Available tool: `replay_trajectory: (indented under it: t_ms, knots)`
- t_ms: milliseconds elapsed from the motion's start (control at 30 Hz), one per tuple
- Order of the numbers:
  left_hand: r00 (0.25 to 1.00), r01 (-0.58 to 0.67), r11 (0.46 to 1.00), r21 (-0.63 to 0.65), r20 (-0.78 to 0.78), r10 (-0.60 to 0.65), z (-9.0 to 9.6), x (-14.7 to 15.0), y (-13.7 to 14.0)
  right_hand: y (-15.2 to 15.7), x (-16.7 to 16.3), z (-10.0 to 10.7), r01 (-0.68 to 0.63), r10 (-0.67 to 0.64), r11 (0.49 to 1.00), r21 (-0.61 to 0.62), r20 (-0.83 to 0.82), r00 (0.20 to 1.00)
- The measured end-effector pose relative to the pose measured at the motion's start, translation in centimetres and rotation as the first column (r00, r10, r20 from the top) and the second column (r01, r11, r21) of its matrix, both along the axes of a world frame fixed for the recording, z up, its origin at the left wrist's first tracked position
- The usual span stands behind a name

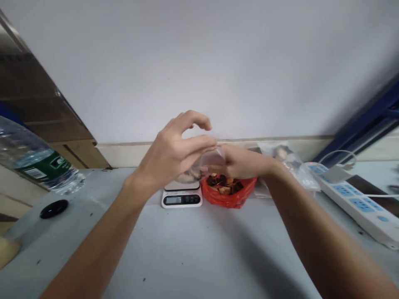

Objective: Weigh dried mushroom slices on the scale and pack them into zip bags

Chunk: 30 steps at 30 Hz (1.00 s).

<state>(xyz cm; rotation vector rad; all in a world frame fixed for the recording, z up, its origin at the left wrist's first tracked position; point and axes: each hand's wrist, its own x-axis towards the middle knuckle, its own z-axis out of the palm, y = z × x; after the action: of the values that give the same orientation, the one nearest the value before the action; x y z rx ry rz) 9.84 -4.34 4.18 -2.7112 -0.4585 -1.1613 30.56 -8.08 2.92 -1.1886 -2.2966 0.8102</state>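
Note:
A clear plastic bag [214, 158] with pale brown pieces in its bottom stands over a white digital kitchen scale [181, 200]. My left hand [177, 147] pinches the bag's upper edge from the left, its upper finger lifted and curved. On the other side my right hand [245, 161] grips the same bag, its fingertips partly hidden. Right of the scale, below my right hand, lies an opened red plastic bag [230, 202] full of dark and reddish-brown dried chunks. The scale's plate is mostly covered by the clear bag and my left hand.
A large water bottle [46, 162] stands at the left, with a black round object [54, 209] before it. More clear bags [289, 164] lie behind my right arm. A white power strip [358, 203] with cables runs along the right. The wall closes off the back.

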Motion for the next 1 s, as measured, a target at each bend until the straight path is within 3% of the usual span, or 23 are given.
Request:
replay_trajectory:
  t_ms: [100,167,233,300,333,367,400,467,533,600,667,800,1000]
  knots:
    - [0.983,-0.039,0.994,0.106,0.183,0.019,-0.4,2.8,-1.1,-1.4,2.6,0.0,0.128,-0.123,0.991,0.037,-0.109,0.986]
    - [0.975,0.018,0.995,0.099,0.219,-0.039,-1.1,3.7,-1.3,-2.7,5.1,-0.1,0.296,-0.268,0.950,0.103,-0.225,0.937]
    - [0.988,0.107,0.994,-0.030,0.111,-0.103,-2.2,4.1,-1.1,-4.2,7.9,-0.4,0.517,-0.456,0.827,0.220,-0.276,0.846]
    - [0.985,0.135,0.968,-0.213,-0.075,-0.154,-3.5,4.4,-0.6,-5.6,10.5,-1.3,0.671,-0.647,0.630,0.390,-0.214,0.732]
    - [0.976,0.105,0.950,-0.296,-0.152,-0.155,-4.2,4.5,-0.5,-6.2,11.7,-2.1,0.679,-0.715,0.554,0.482,-0.143,0.685]
    - [0.963,0.072,0.930,-0.362,-0.216,-0.159,-4.8,4.7,-0.3,-6.7,12.7,-3.0,0.636,-0.743,0.516,0.574,-0.069,0.665]
    - [0.950,0.041,0.911,-0.411,-0.267,-0.163,-5.3,4.9,-0.3,-7.0,13.6,-4.2,0.577,-0.751,0.523,0.628,0.019,0.660]
    - [0.928,-0.006,0.878,-0.479,-0.329,-0.174,-6.1,5.3,-0.4,-7.3,14.8,-6.5,0.467,-0.709,0.627,0.624,0.208,0.673]
    - [0.915,-0.028,0.854,-0.519,-0.357,-0.187,-6.6,5.5,-0.5,-7.3,15.3,-8.3,0.445,-0.677,0.694,0.566,0.303,0.670]
    - [0.910,-0.041,0.836,-0.547,-0.365,-0.195,-6.8,5.6,-0.6,-7.2,15.3,-8.7,0.463,-0.663,0.723,0.513,0.325,0.674]
    - [0.908,-0.043,0.826,-0.562,-0.366,-0.202,-6.9,5.6,-0.5,-6.9,15.1,-8.1,0.502,-0.678,0.712,0.490,0.295,0.674]
    - [0.909,-0.049,0.810,-0.585,-0.362,-0.207,-7.0,5.3,-0.6,-5.8,14.9,-6.7,0.619,-0.767,0.619,0.483,0.201,0.610]
    - [0.919,-0.048,0.808,-0.587,-0.344,-0.194,-7.0,5.5,-0.7,-4.6,16.0,-9.4,0.712,-0.763,0.595,0.374,-0.015,0.646]
